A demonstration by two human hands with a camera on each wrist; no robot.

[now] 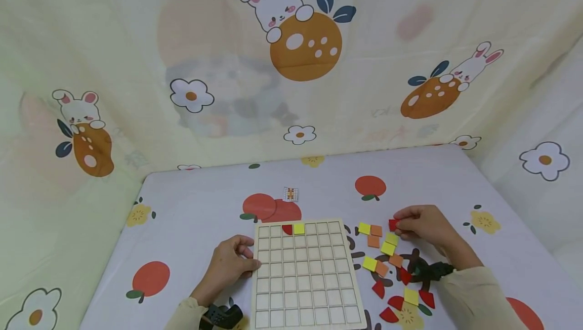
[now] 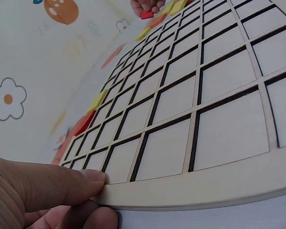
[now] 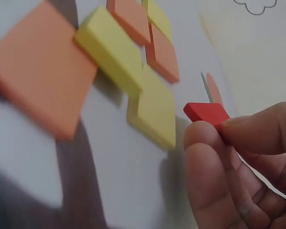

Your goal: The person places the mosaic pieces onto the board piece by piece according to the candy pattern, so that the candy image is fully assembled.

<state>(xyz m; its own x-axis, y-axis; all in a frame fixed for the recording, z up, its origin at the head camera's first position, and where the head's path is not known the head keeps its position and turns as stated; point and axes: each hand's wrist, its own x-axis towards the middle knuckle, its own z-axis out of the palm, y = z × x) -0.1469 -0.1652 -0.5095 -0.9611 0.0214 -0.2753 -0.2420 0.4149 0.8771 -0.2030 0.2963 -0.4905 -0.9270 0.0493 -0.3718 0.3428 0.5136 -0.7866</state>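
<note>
The wooden grid board (image 1: 302, 283) could skew if our left hand (image 1: 230, 264), pinching its left edge, tugs. Beyond its far right corner, our right hand (image 1: 425, 226) pinches a red tile (image 1: 393, 224); we could drop it if that pinch slips.

Grid board (image 2: 195, 192): smooth matt wood. Red piece (image 3: 207, 112), yellow tile (image 3: 155, 107): smooth, matt. Curtain (image 1: 346, 117): thin matt cloth.
</note>
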